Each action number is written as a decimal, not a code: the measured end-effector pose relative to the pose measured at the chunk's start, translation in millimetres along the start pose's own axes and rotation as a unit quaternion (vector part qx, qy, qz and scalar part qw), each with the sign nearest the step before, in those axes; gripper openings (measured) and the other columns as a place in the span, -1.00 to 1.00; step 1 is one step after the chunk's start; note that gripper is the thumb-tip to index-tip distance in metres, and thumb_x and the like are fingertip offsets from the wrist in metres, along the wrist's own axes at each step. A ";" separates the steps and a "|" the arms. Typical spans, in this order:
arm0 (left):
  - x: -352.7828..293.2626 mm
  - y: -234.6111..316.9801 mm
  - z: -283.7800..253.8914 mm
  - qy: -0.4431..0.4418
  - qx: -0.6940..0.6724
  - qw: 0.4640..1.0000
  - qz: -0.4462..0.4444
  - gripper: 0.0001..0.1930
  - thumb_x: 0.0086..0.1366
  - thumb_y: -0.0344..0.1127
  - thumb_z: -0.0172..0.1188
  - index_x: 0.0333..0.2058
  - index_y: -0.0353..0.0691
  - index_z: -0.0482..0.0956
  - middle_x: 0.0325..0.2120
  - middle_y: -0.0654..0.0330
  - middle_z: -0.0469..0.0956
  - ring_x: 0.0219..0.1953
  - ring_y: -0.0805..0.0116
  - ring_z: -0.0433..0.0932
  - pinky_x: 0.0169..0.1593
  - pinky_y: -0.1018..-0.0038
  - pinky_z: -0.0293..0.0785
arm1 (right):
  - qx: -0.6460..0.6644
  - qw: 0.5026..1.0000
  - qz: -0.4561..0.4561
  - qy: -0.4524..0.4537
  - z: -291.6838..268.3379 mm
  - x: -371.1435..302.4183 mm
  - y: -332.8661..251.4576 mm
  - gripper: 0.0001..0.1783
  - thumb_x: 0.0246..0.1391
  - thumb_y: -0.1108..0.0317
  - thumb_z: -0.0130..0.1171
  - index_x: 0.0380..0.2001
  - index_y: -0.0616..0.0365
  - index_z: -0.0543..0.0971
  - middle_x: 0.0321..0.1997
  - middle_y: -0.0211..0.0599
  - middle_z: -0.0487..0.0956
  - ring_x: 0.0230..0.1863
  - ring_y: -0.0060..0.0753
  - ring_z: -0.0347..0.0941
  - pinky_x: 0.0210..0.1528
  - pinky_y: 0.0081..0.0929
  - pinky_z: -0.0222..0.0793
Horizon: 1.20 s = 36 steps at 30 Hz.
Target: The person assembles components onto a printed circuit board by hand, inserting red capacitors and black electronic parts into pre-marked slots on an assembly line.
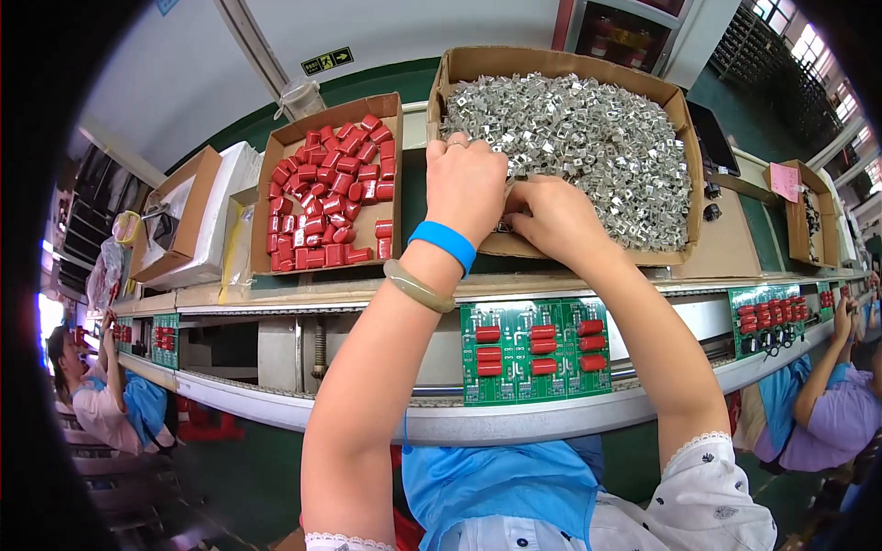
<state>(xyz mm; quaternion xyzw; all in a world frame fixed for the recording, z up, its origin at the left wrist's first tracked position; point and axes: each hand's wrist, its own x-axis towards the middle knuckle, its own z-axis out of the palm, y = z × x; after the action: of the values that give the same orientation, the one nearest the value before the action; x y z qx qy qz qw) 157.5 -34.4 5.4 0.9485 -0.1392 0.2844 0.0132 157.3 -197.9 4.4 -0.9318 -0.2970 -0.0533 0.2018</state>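
Observation:
My left hand (467,184) is at the near left corner of a cardboard box (588,66) heaped with small silver metal pieces (588,129). Its fingers are bent and closed; their tips and anything in them are hidden. Close beside it, over the same box's near edge, my right hand (559,219) has thumb and fingers drawn together. I cannot make out what is between them. Below my hands, a green circuit board (514,391) with several red capacitors (489,354) lies on the conveyor rails, between my forearms.
Left of my hands, a cardboard tray (366,222) holds loose red capacitors (317,202). Further populated boards (770,314) sit along the rails to the right and left. A small carton (797,220) stands far right. Co-workers (106,395) sit at both sides.

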 end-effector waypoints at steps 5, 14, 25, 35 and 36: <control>3.7 12.7 2.2 0.018 0.005 0.999 -0.041 -0.84 0.06 -0.18 0.43 -0.39 -0.04 0.72 -0.36 0.23 0.66 -0.14 0.17 0.59 -0.04 0.19 0.33 | 0.074 0.996 0.011 0.045 -1.2 -10.7 13.8 -0.90 -0.02 0.34 0.26 -0.42 0.11 0.66 -0.33 -0.13 0.66 -0.16 0.01 0.58 -0.07 -0.05 0.50; 2.7 4.3 -4.8 0.039 -0.107 0.992 -0.049 -0.84 0.16 -0.20 0.38 -0.33 -0.10 0.73 -0.39 0.18 0.70 -0.28 0.19 0.67 -0.13 0.20 0.47 | 0.241 0.962 0.075 0.108 -8.9 -19.4 10.9 -0.80 0.07 0.37 0.22 -0.24 0.19 0.65 -0.24 -0.08 0.70 -0.23 -0.12 0.67 -0.11 -0.30 0.56; -80.6 16.6 -98.1 -0.018 -0.530 0.822 -0.205 -0.80 0.23 -0.45 0.40 -0.20 -0.36 0.61 -0.30 0.16 0.71 -0.33 0.52 0.66 -0.24 0.63 0.57 | 0.461 0.886 0.038 0.000 -38.5 -105.0 -37.0 -0.79 0.15 0.51 0.25 -0.14 0.24 0.70 -0.18 -0.35 0.60 -0.17 -0.55 0.54 -0.09 -0.56 0.49; -169.3 -0.7 -102.2 -0.063 -0.759 0.595 -0.256 -0.82 0.30 -0.54 0.31 -0.13 -0.36 0.58 -0.24 0.05 0.72 -0.33 0.52 0.64 -0.24 0.60 0.60 | 0.224 0.968 -0.103 -0.035 -16.1 -132.5 -53.5 -0.71 -0.02 0.51 0.34 -0.15 0.15 0.65 -0.24 -0.19 0.63 -0.19 -0.09 0.60 -0.14 -0.28 0.53; -174.4 -2.6 -101.7 -0.061 -0.761 0.593 -0.256 -0.80 0.30 -0.55 0.29 -0.11 -0.36 0.58 -0.21 0.02 0.72 -0.33 0.50 0.65 -0.22 0.59 0.60 | 0.224 0.968 -0.104 -0.037 -15.9 -132.6 -57.6 -0.71 -0.02 0.51 0.34 -0.15 0.15 0.65 -0.24 -0.19 0.63 -0.19 -0.09 0.60 -0.14 -0.28 0.53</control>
<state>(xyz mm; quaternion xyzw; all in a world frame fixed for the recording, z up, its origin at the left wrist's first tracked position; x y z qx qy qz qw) -35.7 23.5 -4.0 0.6051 -0.0565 0.0018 0.7942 16.1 -232.2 9.7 -0.8281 -0.4042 0.0281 0.3875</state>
